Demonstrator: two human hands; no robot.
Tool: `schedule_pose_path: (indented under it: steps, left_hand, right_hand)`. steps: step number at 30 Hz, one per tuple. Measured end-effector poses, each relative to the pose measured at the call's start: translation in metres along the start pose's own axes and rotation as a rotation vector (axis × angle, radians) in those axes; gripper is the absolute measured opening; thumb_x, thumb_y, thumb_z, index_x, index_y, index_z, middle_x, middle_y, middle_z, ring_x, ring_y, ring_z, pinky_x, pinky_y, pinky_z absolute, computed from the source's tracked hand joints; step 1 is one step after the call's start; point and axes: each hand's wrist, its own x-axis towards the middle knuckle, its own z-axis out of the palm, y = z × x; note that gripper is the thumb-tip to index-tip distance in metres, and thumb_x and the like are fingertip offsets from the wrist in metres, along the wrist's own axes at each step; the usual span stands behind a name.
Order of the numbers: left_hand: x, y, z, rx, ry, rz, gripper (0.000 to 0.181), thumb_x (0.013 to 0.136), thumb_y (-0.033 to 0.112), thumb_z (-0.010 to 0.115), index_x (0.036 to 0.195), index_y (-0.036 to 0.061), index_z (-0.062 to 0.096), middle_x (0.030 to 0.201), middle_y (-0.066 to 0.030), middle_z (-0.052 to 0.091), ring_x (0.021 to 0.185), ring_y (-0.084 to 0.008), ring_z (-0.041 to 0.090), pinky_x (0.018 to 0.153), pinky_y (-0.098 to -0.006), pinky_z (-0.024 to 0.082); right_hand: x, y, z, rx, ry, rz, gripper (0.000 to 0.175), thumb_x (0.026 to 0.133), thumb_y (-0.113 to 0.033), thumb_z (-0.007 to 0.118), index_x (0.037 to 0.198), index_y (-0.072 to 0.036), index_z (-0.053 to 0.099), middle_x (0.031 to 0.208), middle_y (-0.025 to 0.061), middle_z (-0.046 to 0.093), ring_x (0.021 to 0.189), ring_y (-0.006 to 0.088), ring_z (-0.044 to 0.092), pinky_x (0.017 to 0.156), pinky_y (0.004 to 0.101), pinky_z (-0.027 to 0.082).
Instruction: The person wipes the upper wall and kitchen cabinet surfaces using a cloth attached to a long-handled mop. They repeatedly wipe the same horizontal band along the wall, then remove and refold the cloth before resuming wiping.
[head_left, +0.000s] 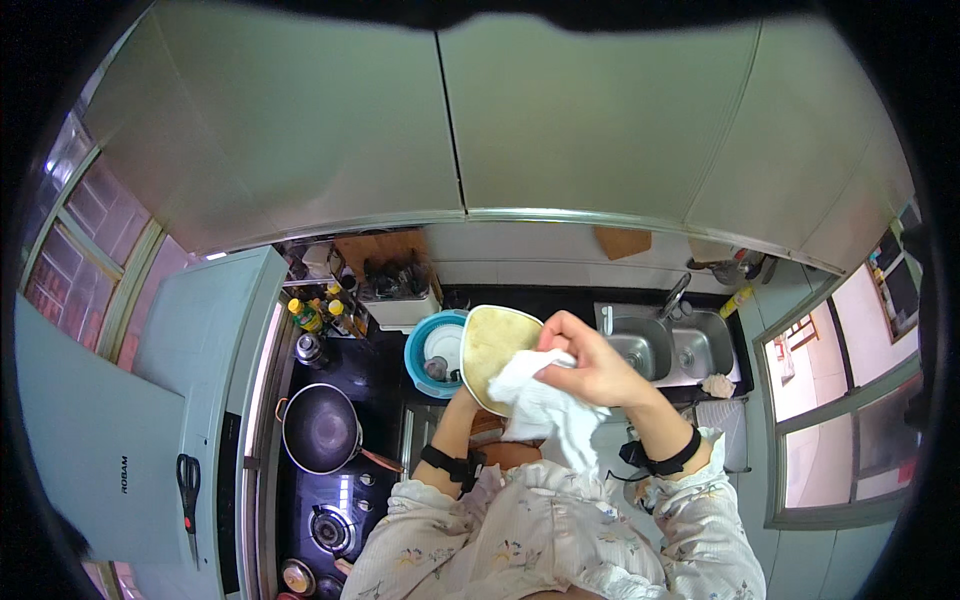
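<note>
My right hand (589, 364) pinches a crumpled white cloth (551, 401), whose loose end hangs down in front of my shirt. The cloth lies against the lower right of a dish (496, 341) with a pale yellow face and a white rim. This dish is tilted up in front of me. From below, my left hand (465, 401) holds it; most of its fingers are hidden behind the dish. Just left of the dish, partly covered by it, a blue plastic basin (417, 358) stands on the black counter with a white plate (442, 339) and small dark items inside.
A wok (321, 429) sits on the gas stove (330, 529) at left, its handle pointing towards me. Bottles (304, 315) stand behind it. A double steel sink (637, 349) is at right. Scissors (188, 491) hang on the range hood (112, 420). Cabinets (360, 127) overhang the counter.
</note>
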Motion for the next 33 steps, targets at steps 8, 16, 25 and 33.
schedule_pose_path:
  steps: [8, 16, 25, 33]
  left_hand:
    - [-0.006, 0.006, 0.034, -0.014, -0.034, -0.033, 0.039, 0.095, 0.030, 0.046, 0.125, 0.0068, 0.039, 0.118, -0.0117, 0.050, 0.106, -0.0237, 0.055, 0.086, -0.0357, 0.051]
    - [-0.010, 0.003, 0.061, 0.028, -0.059, -0.117, 0.048, 0.096, 0.033, 0.044, 0.134, 0.0071, 0.031, 0.126, -0.0151, 0.047, 0.111, -0.0249, 0.055, 0.090, -0.0359, 0.051]
    - [0.006, 0.015, 0.071, 0.107, -0.243, -0.137, 0.041, 0.095, 0.028, 0.049, 0.127, 0.0056, 0.037, 0.119, -0.0121, 0.051, 0.108, -0.0215, 0.056, 0.087, -0.0353, 0.052]
    - [0.000, 0.013, 0.087, 0.213, -0.359, -0.106, 0.040, 0.094, 0.028, 0.049, 0.126, 0.0054, 0.039, 0.118, -0.0113, 0.052, 0.108, -0.0207, 0.056, 0.087, -0.0351, 0.052]
  right_hand:
    - [0.039, -0.005, 0.021, -0.190, 0.011, -0.089, 0.037, 0.082, -0.004, 0.067, 0.109, -0.001, 0.042, 0.110, 0.0099, 0.056, 0.104, 0.0141, 0.054, 0.090, 0.0280, 0.044]
    - [0.013, -0.045, 0.025, -0.769, 0.255, -0.212, 0.018, 0.081, -0.007, 0.061, 0.094, -0.001, 0.050, 0.082, 0.0067, 0.055, 0.068, 0.0142, 0.052, 0.057, 0.0264, 0.041]
    - [-0.009, -0.090, 0.018, 0.544, -0.226, -0.018, 0.028, 0.081, -0.001, 0.063, 0.103, -0.002, 0.046, 0.088, 0.0101, 0.065, 0.080, 0.0097, 0.061, 0.070, 0.0212, 0.048]
    - [-0.011, -0.094, 0.033, -0.003, -0.161, 0.076, 0.027, 0.082, 0.008, 0.057, 0.106, 0.000, 0.050, 0.092, 0.0081, 0.064, 0.080, 0.0068, 0.058, 0.071, 0.0200, 0.046]
